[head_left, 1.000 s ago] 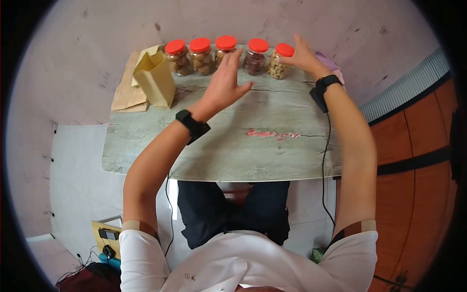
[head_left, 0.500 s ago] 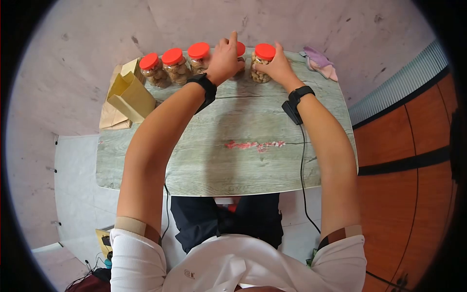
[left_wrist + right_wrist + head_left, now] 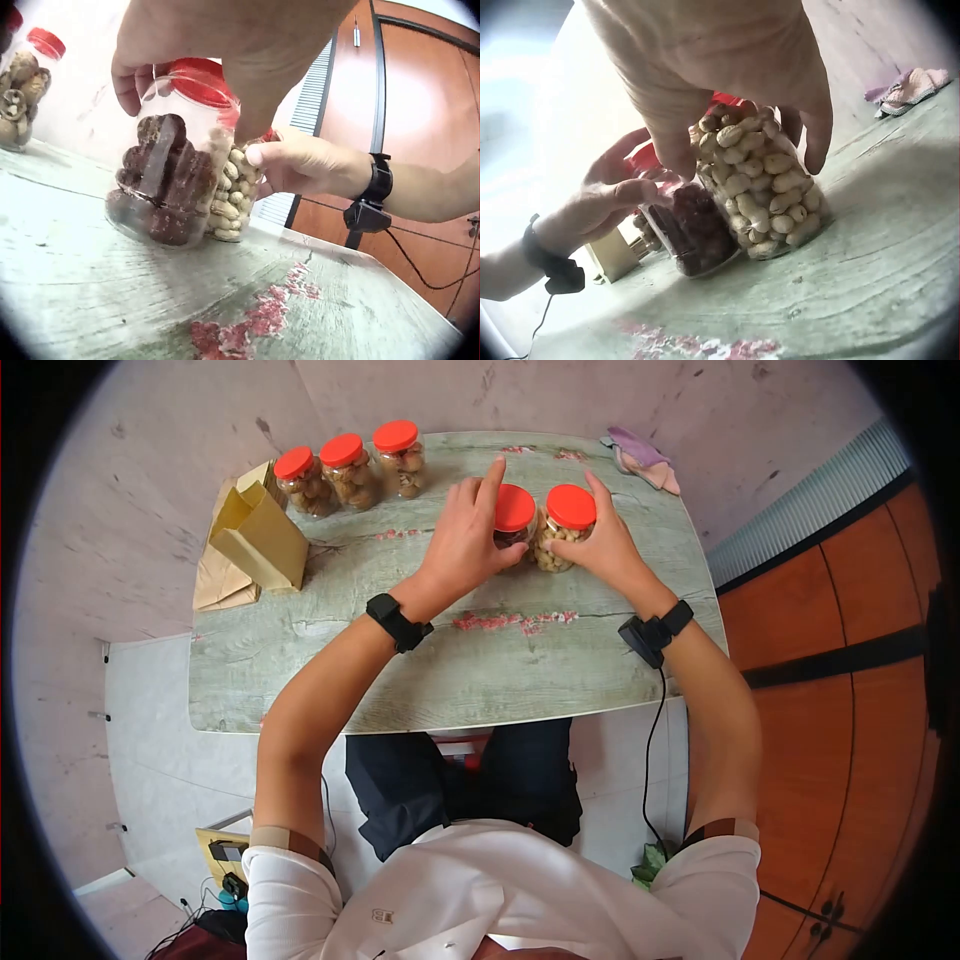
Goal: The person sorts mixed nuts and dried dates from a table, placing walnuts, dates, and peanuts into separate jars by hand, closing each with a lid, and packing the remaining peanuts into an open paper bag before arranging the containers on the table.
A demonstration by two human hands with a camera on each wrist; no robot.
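Side by side on the table (image 3: 400,685), two clear jars with red lids stand near its middle right. My left hand (image 3: 462,535) grips a jar of dark red dried dates (image 3: 169,176), thumb on the near side and fingers round the far side. In the left wrist view that jar leans slightly. A jar of peanuts in their shells (image 3: 757,184) is in the grasp of my right hand (image 3: 610,545), the thumb across its front and the fingers behind. The left thumb comes close to the peanut jar in the head view.
Three more red-lidded jars (image 3: 350,482) of brown lumpy pieces line the back left. An upright yellow paper bag (image 3: 262,540) stands beside them, next to flat brown paper bags (image 3: 225,580). A purple and pink cloth (image 3: 642,458) lies at the back right corner.
Both hands have closed on the date and peanut jars and brought them from the back row towards me, close together. The three other jars stay at the back.
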